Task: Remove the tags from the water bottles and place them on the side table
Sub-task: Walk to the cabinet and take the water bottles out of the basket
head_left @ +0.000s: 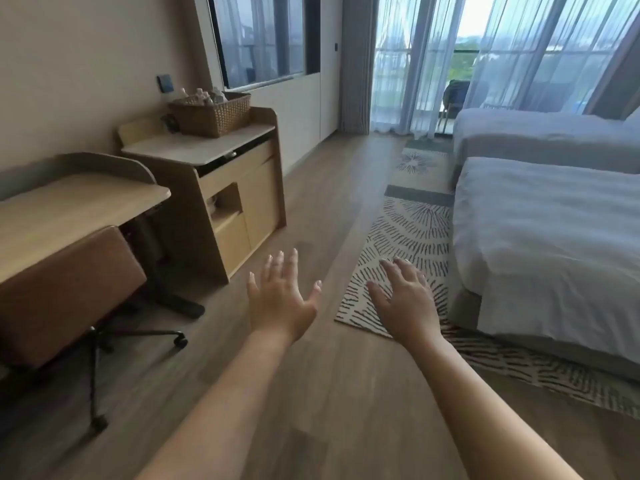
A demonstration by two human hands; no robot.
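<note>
My left hand (pixel 281 299) and right hand (pixel 407 303) were stretched out in front of me over the wooden floor (pixel 329 209), fingers spread wide, palms down, holding nothing at all. The water bottles (pixel 202 95) stood well away from me, packed together in a wicker basket (pixel 213 114) on the cabinet (pixel 221 188) by the wall, beyond the desk (pixel 72 206) and its chair (pixel 65 292). At that range I could only make out caps and pale shoulders; whether tags hung on them I could not tell. I judged the work not yet begun. The risks seemed plain enough: the bottles were crowded in the basket, so lifting one carelessly might tip its neighbours, and a tag pulled hard could tear. The rug (pixel 408 237) edge beside the bed (pixel 554 244) might also catch a foot as I crossed over.
</note>
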